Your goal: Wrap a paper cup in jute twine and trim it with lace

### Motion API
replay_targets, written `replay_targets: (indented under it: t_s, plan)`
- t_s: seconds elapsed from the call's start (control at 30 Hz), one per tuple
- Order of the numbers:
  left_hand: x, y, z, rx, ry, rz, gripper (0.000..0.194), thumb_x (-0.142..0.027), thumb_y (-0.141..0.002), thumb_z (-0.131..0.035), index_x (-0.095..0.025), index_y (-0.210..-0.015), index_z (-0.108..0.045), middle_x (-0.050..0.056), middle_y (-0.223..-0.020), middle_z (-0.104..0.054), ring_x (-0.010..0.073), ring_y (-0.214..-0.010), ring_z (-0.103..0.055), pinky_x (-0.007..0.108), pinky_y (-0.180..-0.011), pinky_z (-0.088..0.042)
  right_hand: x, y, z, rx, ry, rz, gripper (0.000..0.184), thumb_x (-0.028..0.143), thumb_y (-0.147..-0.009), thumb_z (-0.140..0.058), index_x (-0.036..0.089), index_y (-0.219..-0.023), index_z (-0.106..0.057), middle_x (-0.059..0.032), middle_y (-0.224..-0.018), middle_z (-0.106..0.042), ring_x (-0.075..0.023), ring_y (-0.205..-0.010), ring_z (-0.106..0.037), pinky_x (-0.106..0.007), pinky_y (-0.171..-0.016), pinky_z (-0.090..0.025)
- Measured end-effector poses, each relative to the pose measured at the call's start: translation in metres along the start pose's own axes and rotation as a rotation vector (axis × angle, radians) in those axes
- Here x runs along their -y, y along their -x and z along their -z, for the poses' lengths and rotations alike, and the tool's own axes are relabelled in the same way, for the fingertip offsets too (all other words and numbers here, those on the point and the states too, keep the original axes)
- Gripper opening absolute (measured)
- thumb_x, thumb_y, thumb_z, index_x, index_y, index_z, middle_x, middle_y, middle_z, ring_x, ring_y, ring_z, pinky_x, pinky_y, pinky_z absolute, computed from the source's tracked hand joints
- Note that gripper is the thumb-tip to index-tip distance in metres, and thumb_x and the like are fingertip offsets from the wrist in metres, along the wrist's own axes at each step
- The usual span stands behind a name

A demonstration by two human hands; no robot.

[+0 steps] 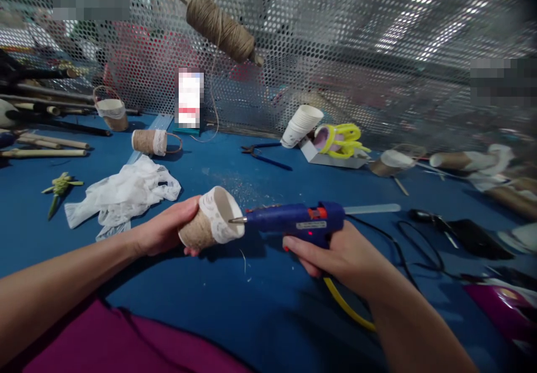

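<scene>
Cup (197,230), lace-trimmed, is held above the desk (201,289) toward its near edge, clamped in the left fingers (191,207); the gun (277,220) is gripped by the right fingers (302,248), tip at the mouth. Gluing seems in hand; steady aim is called for.

From here the glue gun (293,219) shows deep blue with orange-red accents and a pale label. The cup (210,221) is tan below and white around its upper band, where the lace is patterned. The tabletop (201,163) is blue, the scissors (342,138) bright yellow, the twine spool (218,26) brown, the cloth (126,191) white.
</scene>
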State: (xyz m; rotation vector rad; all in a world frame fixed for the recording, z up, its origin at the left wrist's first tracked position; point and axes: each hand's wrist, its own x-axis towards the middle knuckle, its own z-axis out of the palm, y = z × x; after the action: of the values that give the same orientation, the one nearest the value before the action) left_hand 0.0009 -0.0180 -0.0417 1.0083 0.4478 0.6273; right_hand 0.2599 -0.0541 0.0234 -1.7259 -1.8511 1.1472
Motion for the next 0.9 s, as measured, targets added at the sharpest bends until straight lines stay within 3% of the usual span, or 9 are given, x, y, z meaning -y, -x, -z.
replay_targets:
  t_s: [0.13,0.33,0.57,0.73,0.8,0.9]
  plan:
    - [-0.0015,0.0008,0.001,-0.108,-0.195,-0.092,0.064,-0.049,-0.067,-0.067,-0.018,-0.118,-0.044,0.009,-0.092,-0.06,0.016,-0.072,-0.057,0.024,-0.056,-0.048,-0.0025,-0.0015,0.001,-0.088,-0.003,0.101,0.04,0.049,-0.074,-0.056,0.022,-0.045,-0.053,0.0003,-0.038,-0.051,-0.0126,-0.04,-0.049,-0.027,-0.045,-0.042]
    - [-0.0023,0.0008,0.002,-0.198,-0.494,-0.16,0.061,-0.032,-0.062,-0.074,-0.016,-0.114,-0.047,0.007,-0.104,-0.056,0.0211,-0.093,-0.051,0.031,-0.081,-0.043,-0.0043,-0.003,-0.0007,-0.159,0.115,0.127,0.047,0.051,-0.076,-0.053,0.023,-0.038,-0.049,-0.0012,-0.037,-0.053,-0.0129,-0.039,-0.049,-0.028,-0.047,-0.043]
    - [-0.0014,0.0014,0.0003,-0.255,-0.646,-0.222,0.059,-0.028,-0.062,-0.074,-0.019,-0.112,-0.045,0.006,-0.106,-0.053,0.0223,-0.097,-0.05,0.033,-0.086,-0.041,-0.0016,-0.0037,-0.0024,-0.201,0.076,0.092,0.043,0.048,-0.072,-0.059,0.024,-0.038,-0.049,-0.0008,-0.038,-0.054,-0.0134,-0.037,-0.05,-0.028,-0.044,-0.042]
    - [0.001,-0.002,0.0013,-0.379,-0.687,-0.296,0.058,-0.03,-0.062,-0.074,-0.021,-0.109,-0.041,0.005,-0.106,-0.052,0.0226,-0.1,-0.05,0.036,-0.088,-0.041,0.0001,-0.0008,-0.0035,-0.1,0.074,-0.012,0.043,0.048,-0.069,-0.061,0.023,-0.037,-0.047,-0.0001,-0.037,-0.051,-0.0123,-0.038,-0.047,-0.026,-0.043,-0.041]
    - [0.0024,-0.0042,0.0017,-0.435,-0.689,-0.328,0.061,-0.03,-0.06,-0.075,-0.021,-0.108,-0.039,0.005,-0.108,-0.051,0.0231,-0.103,-0.049,0.038,-0.092,-0.039,0.0004,0.0,-0.0039,-0.072,0.015,0.0,0.041,0.047,-0.07,-0.061,0.021,-0.041,-0.05,0.0004,-0.037,-0.05,-0.0116,-0.038,-0.046,-0.026,-0.043,-0.039]
    - [0.0045,-0.0071,0.0022,-0.495,-0.657,-0.319,0.064,-0.03,-0.058,-0.075,-0.021,-0.108,-0.036,0.006,-0.109,-0.051,0.023,-0.105,-0.048,0.04,-0.094,-0.036,0.0009,-0.0022,-0.003,-0.138,-0.177,0.032,0.029,0.044,-0.071,-0.061,0.02,-0.056,-0.056,0.0031,-0.038,-0.048,-0.01,-0.038,-0.043,-0.024,-0.042,-0.036]
